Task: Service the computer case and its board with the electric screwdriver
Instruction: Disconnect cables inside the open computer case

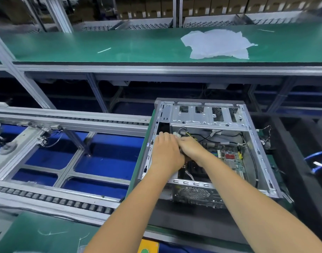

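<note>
Inside the computer case point(209, 114), left hand point(165, 152) and right hand point(192, 149) meet.

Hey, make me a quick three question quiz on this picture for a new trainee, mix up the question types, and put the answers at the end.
1. True or false: an electric screwdriver is in one of the hands.
2. Where are the left hand and right hand working?
A. On the green bench
B. Inside the open computer case
C. On the roller conveyor
3. Fill in: the crumpled white sheet lies on the green ____ beyond the case.

Key
1. False; no screwdriver shows in this view.
2. B; both hands meet over the cables near the case's upper left corner, left of the board.
3. Bench.
</note>
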